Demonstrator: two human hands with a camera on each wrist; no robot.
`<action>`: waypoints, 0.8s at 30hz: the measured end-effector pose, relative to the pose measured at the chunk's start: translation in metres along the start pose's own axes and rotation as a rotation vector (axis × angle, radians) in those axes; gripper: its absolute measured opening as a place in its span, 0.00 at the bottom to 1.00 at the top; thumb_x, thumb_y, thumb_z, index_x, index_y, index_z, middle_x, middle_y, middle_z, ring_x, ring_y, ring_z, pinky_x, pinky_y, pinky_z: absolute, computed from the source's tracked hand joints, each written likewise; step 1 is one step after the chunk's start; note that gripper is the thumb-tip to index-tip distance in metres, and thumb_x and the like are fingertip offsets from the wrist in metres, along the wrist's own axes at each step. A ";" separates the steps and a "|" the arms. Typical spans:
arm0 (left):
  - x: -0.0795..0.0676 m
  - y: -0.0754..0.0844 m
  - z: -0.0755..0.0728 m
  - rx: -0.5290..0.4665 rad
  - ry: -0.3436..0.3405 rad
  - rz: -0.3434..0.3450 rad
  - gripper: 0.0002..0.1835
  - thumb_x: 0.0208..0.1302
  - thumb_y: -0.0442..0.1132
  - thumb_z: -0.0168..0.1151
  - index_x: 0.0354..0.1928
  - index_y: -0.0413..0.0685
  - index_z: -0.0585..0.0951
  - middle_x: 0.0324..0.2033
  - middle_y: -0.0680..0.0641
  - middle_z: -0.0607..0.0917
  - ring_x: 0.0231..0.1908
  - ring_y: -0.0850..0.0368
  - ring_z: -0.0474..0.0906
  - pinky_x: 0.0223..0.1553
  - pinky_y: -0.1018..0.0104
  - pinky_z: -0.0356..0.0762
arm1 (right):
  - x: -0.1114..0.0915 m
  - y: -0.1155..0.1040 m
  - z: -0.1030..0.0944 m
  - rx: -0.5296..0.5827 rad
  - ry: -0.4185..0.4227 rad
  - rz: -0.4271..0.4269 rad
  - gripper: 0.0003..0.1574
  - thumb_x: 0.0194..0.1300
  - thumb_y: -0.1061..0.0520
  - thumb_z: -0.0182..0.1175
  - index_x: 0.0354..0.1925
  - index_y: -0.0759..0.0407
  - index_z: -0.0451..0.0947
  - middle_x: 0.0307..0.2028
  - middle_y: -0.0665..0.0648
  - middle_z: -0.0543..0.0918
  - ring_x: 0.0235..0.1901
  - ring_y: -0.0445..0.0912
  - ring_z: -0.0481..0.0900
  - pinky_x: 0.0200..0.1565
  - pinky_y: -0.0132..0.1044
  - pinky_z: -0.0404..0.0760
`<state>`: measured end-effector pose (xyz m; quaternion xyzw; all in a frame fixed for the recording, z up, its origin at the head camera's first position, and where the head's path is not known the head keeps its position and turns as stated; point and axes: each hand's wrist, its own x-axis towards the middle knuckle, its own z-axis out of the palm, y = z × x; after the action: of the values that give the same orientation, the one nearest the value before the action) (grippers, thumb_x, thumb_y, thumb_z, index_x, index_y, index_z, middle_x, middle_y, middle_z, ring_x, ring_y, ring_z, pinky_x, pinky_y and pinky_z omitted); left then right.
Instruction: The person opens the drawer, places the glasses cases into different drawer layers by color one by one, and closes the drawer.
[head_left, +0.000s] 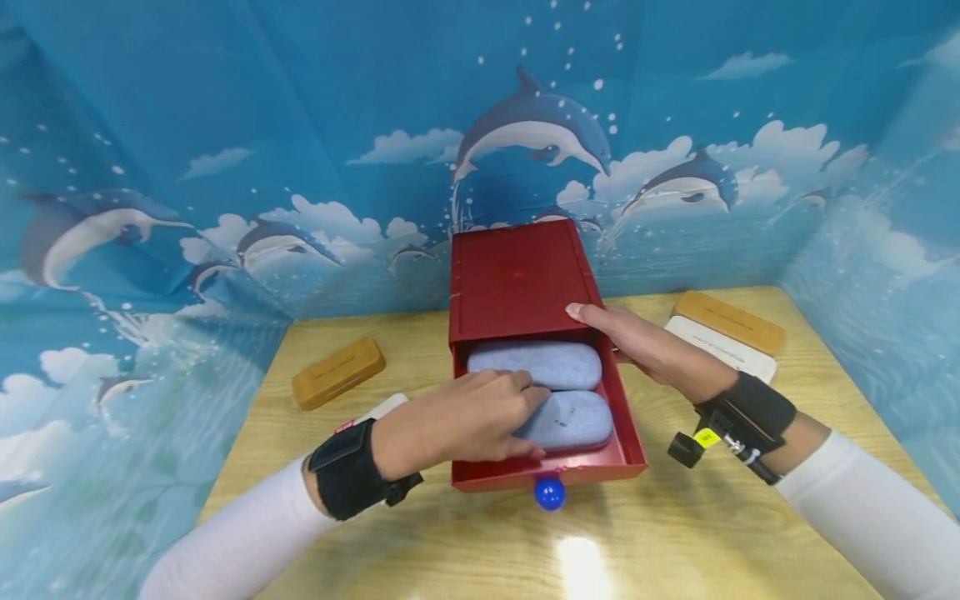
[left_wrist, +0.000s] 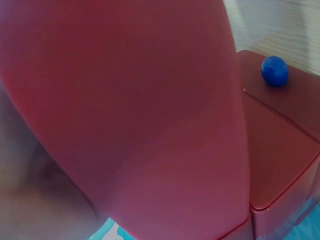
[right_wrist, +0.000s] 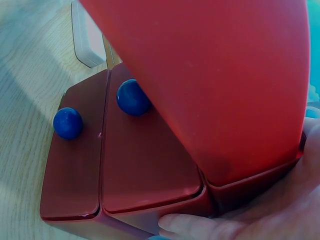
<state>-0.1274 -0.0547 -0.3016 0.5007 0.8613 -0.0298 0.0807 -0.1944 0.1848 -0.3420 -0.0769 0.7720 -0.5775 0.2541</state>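
A red chest of drawers (head_left: 521,279) with blue knobs stands at the table's far middle, its top drawer (head_left: 626,417) pulled out. Inside the drawer lie two blue-grey glasses cases, a far case (head_left: 540,362) and a near case (head_left: 573,421), one in front of the other. My left hand (head_left: 480,417) reaches into the drawer and grips the near case, fingers over its back edge and thumb at the front. My right hand (head_left: 645,342) holds the chest's right edge, thumb on top, a finger down the side. In the left wrist view the drawer's red outside hides the cases.
A tan glasses case (head_left: 339,373) lies on the table to the left. A white case (head_left: 388,407) shows partly behind my left hand. Another tan case (head_left: 729,321) and a white case (head_left: 722,346) lie at the right. A dolphin-print cloth (head_left: 360,108) backs the table.
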 end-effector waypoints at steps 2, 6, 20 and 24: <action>-0.001 0.001 0.000 0.005 -0.010 -0.007 0.36 0.61 0.63 0.57 0.61 0.44 0.72 0.46 0.46 0.80 0.40 0.60 0.78 0.38 0.70 0.77 | 0.000 0.000 0.000 -0.002 0.001 0.002 0.41 0.68 0.31 0.44 0.66 0.58 0.59 0.59 0.62 0.70 0.55 0.54 0.70 0.58 0.55 0.67; -0.002 0.002 0.000 0.033 0.004 -0.001 0.35 0.62 0.63 0.57 0.60 0.43 0.74 0.45 0.46 0.80 0.42 0.58 0.77 0.40 0.67 0.77 | 0.000 0.000 0.000 -0.006 -0.001 0.003 0.42 0.68 0.31 0.44 0.66 0.58 0.59 0.59 0.62 0.70 0.55 0.54 0.70 0.58 0.55 0.67; -0.004 -0.002 0.002 -0.014 0.058 0.026 0.39 0.56 0.65 0.59 0.61 0.44 0.74 0.42 0.47 0.80 0.39 0.62 0.72 0.34 0.74 0.72 | -0.001 0.001 0.000 -0.003 -0.012 -0.012 0.41 0.68 0.31 0.44 0.67 0.56 0.57 0.59 0.62 0.70 0.56 0.55 0.70 0.58 0.56 0.67; -0.004 -0.004 0.004 -0.026 0.081 0.025 0.38 0.56 0.66 0.59 0.60 0.44 0.75 0.42 0.48 0.79 0.39 0.63 0.71 0.36 0.74 0.73 | -0.001 0.001 0.000 -0.001 -0.012 -0.018 0.41 0.69 0.32 0.43 0.66 0.57 0.58 0.58 0.63 0.71 0.55 0.54 0.71 0.57 0.55 0.68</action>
<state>-0.1287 -0.0602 -0.3049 0.5109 0.8580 0.0028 0.0525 -0.1935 0.1851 -0.3428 -0.0872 0.7700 -0.5790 0.2534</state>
